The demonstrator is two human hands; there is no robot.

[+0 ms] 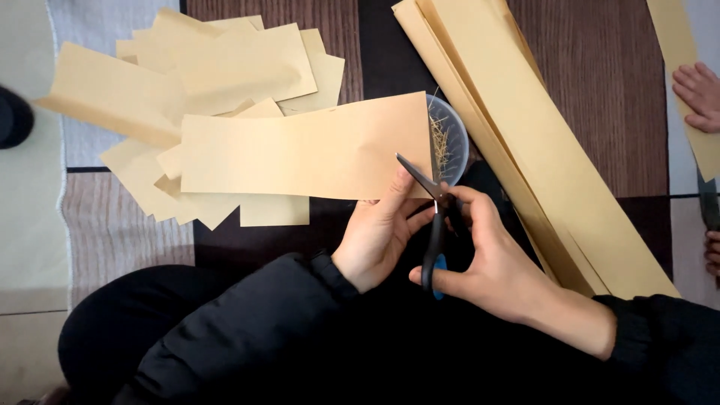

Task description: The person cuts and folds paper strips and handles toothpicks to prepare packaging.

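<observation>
Black sleeves point(247, 330) fill the near edge, both forearms reaching forward over the lap. The right hand point(491, 259) grips the scissors point(433, 225), fingers through the black handles, blades parted and angled at the sheet's lower right corner. The left hand point(379, 229) pinches that corner of the tan sheet point(304, 150), thumb on top, holding it taut and level so the blades can bite. Just behind the blades sits a clear bowl point(454, 142) of thin slivers, placed to catch what falls. Farther left lies a pile of cut pieces point(187, 75); to the right, long strips point(525, 135). Another person's hand point(699, 94) rests at the far right.
</observation>
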